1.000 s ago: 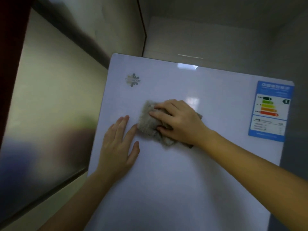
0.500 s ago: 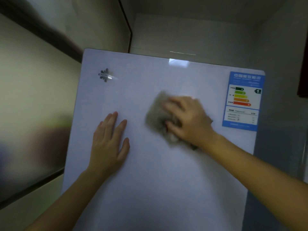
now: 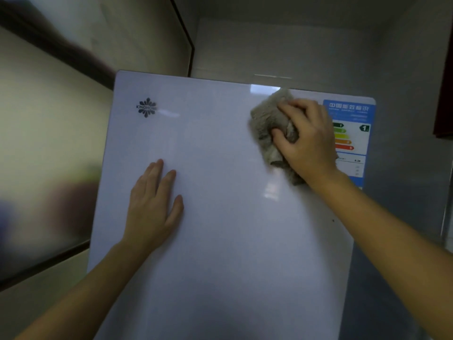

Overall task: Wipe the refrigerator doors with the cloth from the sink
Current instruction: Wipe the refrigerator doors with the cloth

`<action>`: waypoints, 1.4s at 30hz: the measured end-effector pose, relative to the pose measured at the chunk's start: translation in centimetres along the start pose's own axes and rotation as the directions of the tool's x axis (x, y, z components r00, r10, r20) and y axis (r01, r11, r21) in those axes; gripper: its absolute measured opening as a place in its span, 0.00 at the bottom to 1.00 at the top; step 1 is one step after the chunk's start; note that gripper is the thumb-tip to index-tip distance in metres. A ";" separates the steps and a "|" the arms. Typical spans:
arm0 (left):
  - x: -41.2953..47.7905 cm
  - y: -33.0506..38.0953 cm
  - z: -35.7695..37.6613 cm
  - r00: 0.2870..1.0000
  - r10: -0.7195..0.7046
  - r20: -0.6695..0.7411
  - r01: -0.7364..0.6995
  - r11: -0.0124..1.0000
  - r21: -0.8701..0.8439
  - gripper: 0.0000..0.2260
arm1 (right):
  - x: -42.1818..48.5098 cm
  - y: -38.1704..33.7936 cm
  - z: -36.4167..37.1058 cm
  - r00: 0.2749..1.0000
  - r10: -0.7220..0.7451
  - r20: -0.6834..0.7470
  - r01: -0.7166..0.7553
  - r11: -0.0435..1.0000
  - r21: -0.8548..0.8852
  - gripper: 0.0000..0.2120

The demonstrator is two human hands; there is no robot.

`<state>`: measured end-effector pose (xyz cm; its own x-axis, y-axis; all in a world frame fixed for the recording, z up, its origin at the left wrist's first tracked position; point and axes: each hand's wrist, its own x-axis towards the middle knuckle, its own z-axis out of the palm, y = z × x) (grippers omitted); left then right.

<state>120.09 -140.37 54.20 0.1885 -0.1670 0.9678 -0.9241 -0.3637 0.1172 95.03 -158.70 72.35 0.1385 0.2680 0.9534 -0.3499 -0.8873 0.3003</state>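
Note:
The white glossy refrigerator door (image 3: 220,229) fills the middle of the view. My right hand (image 3: 306,141) grips a bunched grey-beige cloth (image 3: 266,123) and presses it against the door near its top right corner. It partly covers a blue energy label (image 3: 355,133). My left hand (image 3: 153,207) lies flat on the door, fingers spread, left of centre and holding nothing. A dark brand logo (image 3: 146,107) sits at the door's upper left.
A frosted glass panel with a dark frame (image 3: 41,155) stands to the left of the refrigerator. Grey tiled wall (image 3: 282,45) rises behind it and to the right. A dark red cabinet edge (image 3: 445,94) shows at the far right.
My right hand has slid the cloth up and to the right across the door, from the middle to the top right by the label. My left hand stays flat on the door.

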 end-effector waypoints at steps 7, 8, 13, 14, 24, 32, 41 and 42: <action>-1.6 3.2 -0.2 0.995 0.097 -0.007 -0.097 0.995 0.014 0.24 | -13.6 -3.2 -1.0 0.803 -0.508 0.311 0.490 0.860 0.140 0.21; -1.9 3.8 0.0 0.992 0.126 -0.011 -0.125 0.992 0.016 0.24 | -15.7 -3.4 -1.4 0.754 -0.561 0.341 0.535 0.826 0.177 0.19; -3.4 6.1 0.5 0.990 0.132 0.046 -0.133 0.991 0.017 0.24 | -20.7 -2.5 -3.7 0.706 -0.597 0.382 0.569 0.799 0.196 0.16; -3.5 6.4 0.6 0.991 0.122 0.050 -0.123 0.992 0.019 0.25 | -20.7 -2.0 -4.0 0.739 -0.566 0.365 0.539 0.822 0.182 0.16; -3.6 6.4 1.2 0.992 0.121 0.024 -0.121 0.993 -0.006 0.25 | -23.9 3.7 -8.4 0.902 -0.301 0.309 0.303 0.952 0.042 0.20; -3.8 6.0 2.1 0.990 0.139 -0.009 -0.139 0.990 -0.002 0.25 | -22.3 4.1 -9.0 0.933 -0.237 0.272 0.252 0.967 -0.021 0.20; -3.9 5.4 2.6 0.988 0.155 -0.013 -0.155 0.988 0.004 0.27 | -20.6 5.3 -9.1 0.987 -0.092 0.132 0.103 0.991 -0.080 0.20; -3.9 5.5 2.6 0.988 0.153 -0.018 -0.153 0.988 0.004 0.27 | -19.8 5.5 -9.0 0.992 -0.061 0.106 0.070 0.994 -0.082 0.20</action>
<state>115.19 -144.13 50.48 0.0389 -0.2043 0.9781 -0.9408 -0.3372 -0.0330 81.99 -165.53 55.40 0.2571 0.2803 0.9249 -0.4142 -0.8327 0.3675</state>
